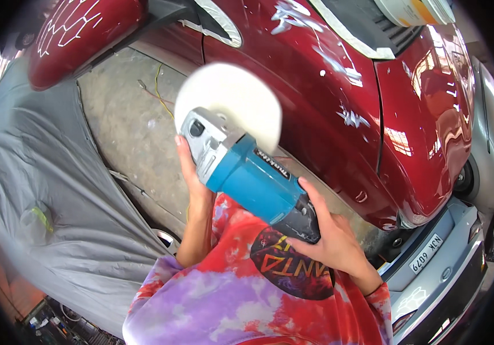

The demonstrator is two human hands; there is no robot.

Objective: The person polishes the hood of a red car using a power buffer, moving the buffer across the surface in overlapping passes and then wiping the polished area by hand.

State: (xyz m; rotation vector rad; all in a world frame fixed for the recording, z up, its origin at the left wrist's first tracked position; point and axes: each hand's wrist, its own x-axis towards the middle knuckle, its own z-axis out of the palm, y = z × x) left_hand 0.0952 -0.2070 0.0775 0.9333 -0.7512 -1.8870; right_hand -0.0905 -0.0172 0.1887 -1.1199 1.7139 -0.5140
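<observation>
Just below the grip hangs a loose purple-and-red tie-dye shirt [201, 299]. The left hand [194, 181] cups the silver metal gear head from its left side, most of its fingers hidden beneath. The right hand [334, 236] is closed around the black rear handle. Between them they hold the teal-and-black power polisher [252, 187] slantwise, its head up and to the left.

Ahead of the grip, a round white polishing pad [229, 89] is blurred, so it is probably spinning; I cannot tell whether it touches anything. Good handling here likely means keeping both hands firm, fingers behind the pad and the shirt well away from it. Against paint, the pad should probably lie flat, with light, even pressure and slow overlapping passes.

To the right of the grip and beyond stands the glossy dark-red car [293, 95], with whitish smears [351, 75] on its side; these seem best spread thin before dwelling anywhere. Care is due near the white masking strip [228, 29] and the protruding red door mirror [86, 34].

Left of the grip, a yellow cord [160, 86] crosses the grey concrete floor [120, 98] beside a draped grey fabric cover [57, 149]. Far right sits a silver-blue car [431, 293].
</observation>
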